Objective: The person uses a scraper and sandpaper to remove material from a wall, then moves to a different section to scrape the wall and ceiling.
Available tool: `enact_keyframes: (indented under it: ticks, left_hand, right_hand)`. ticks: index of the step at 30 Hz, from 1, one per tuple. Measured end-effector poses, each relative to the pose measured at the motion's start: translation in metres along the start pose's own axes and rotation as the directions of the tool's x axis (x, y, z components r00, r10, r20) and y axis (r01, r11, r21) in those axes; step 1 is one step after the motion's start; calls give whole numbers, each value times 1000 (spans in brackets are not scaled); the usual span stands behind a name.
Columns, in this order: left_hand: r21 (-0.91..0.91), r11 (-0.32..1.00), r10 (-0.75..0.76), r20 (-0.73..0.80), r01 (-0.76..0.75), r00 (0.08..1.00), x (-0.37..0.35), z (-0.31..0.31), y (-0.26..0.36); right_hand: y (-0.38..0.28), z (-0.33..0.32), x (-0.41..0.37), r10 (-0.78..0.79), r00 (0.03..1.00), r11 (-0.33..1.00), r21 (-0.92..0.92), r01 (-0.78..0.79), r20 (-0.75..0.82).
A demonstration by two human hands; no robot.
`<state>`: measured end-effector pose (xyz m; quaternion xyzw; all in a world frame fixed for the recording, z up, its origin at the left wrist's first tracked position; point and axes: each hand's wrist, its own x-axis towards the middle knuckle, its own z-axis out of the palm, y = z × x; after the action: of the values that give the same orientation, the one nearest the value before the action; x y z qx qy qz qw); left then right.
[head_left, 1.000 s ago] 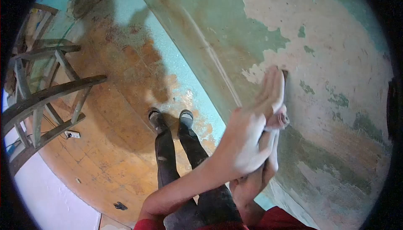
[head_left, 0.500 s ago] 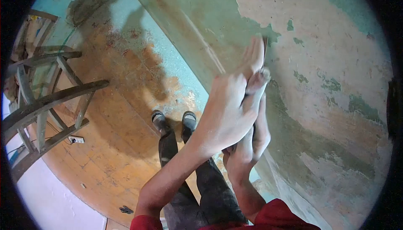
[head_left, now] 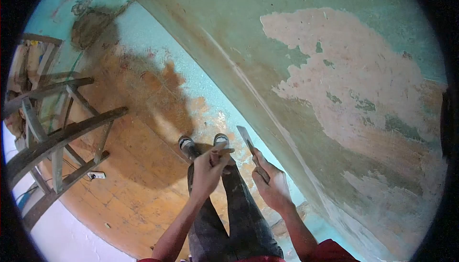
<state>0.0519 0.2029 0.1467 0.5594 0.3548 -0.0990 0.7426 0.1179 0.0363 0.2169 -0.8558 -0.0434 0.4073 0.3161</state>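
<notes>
My right hand [head_left: 275, 185] is closed round the handle of a scraper [head_left: 247, 139], whose flat metal blade points up and left. To its left, my left hand [head_left: 209, 171] is closed, with a small brownish piece [head_left: 225, 151] sticking out from its fingers; what the piece is I cannot make out. The hands are apart, low over my legs. At the right rises a green wall [head_left: 191, 4] with a large bare, pinkish patch [head_left: 344, 70] where the paint is gone.
A wooden ladder-like frame [head_left: 71, 135] stands at the left. A white power strip [head_left: 97, 175] lies on the worn orange floor [head_left: 138, 204]. My feet [head_left: 221, 140] are near the wall's base.
My hands have come down from the wall patch and moved apart. The scraper, mostly hidden before, now shows in my right hand. The view has shifted slightly.
</notes>
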Motion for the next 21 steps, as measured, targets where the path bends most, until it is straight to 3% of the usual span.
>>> enact_keyframes:
  ticks: [1,2,3,5,7,9,12,14,18,21]
  left_hand:
    - [138,990,-40,-12,41,999,1,-9,12]
    - [58,998,32,-115,-26,993,7,-11,7]
    - [63,998,35,-106,-29,994,10,-17,6]
    - [134,988,111,-269,-77,957,19,-28,13]
    - [135,980,180,-284,-147,942,20,-36,23]
    - [-20,982,171,-328,-188,929,17,-37,35]
    - [34,993,119,-224,-114,967,14,-44,23]
    - [18,995,100,-214,-98,972,9,-43,24]
    - [-61,998,16,-224,-31,975,5,-45,21]
    - [-90,994,30,-265,-56,964,8,-37,28]
  right_hand:
    - [-8,4,-1,22,999,999,-31,-23,-35]
    - [-15,10,-2,24,999,999,-26,-26,-42]
    - [-21,16,-2,-11,998,1000,22,12,-55]
    - [-30,28,-4,-44,996,996,72,50,-76]
    - [-37,39,-8,-65,997,993,94,69,-43]
    - [-48,40,-14,-36,999,990,135,35,8]
    - [-46,45,-19,77,995,987,136,-85,57]
    - [-33,52,-22,-12,998,986,166,23,-67]
    - [-34,43,-20,11,999,991,135,-6,-34]
    - [-32,29,-13,-88,994,986,136,95,-61]
